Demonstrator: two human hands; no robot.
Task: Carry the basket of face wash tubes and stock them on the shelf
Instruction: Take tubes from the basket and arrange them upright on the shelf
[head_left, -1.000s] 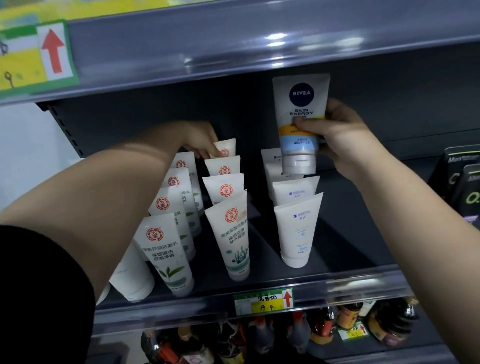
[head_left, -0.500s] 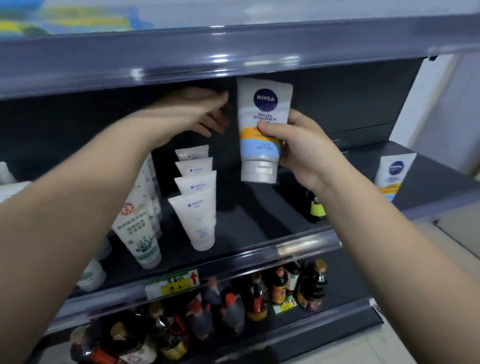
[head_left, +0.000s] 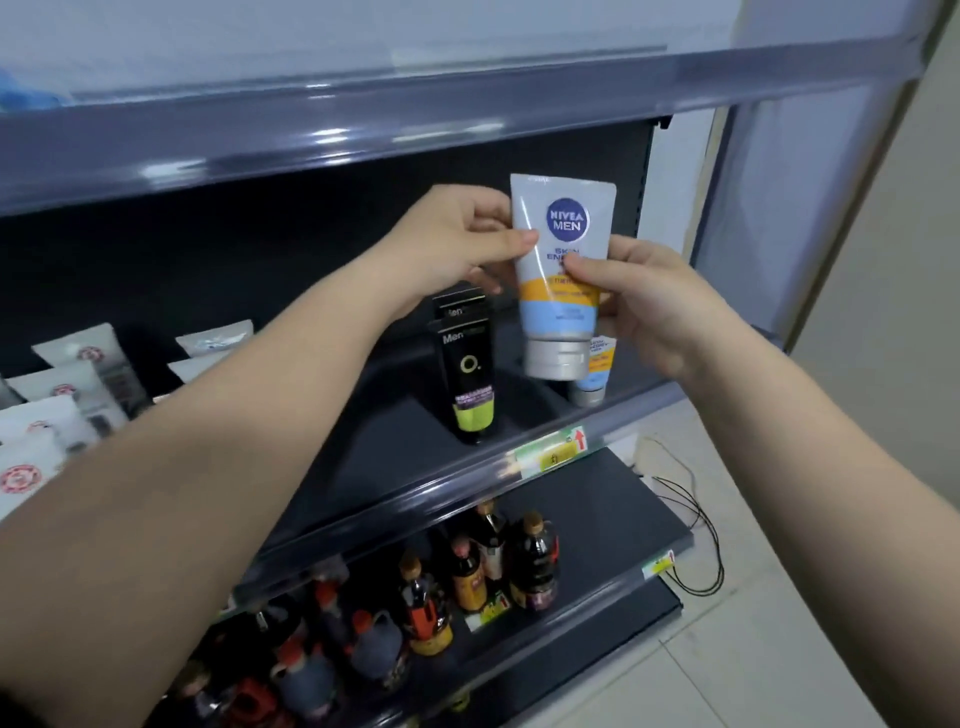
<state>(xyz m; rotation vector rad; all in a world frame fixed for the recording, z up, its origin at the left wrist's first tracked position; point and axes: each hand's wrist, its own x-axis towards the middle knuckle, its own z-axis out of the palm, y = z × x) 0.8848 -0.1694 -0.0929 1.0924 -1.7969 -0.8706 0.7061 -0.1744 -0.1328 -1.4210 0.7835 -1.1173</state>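
Your left hand (head_left: 457, 244) and right hand (head_left: 644, 301) both pinch the tube (head_left: 563, 275), held upright, cap down, above the shelf (head_left: 415, 499). The tube is white with a blue logo, orange and light-blue bands, and a silver cap.

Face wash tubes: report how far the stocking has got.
Done: white tubes stand in rows on the shelf, one Nivea tube at its right end. In hand: left hand and right hand hold another Nivea tube. Left: placing it; the basket is out of view.
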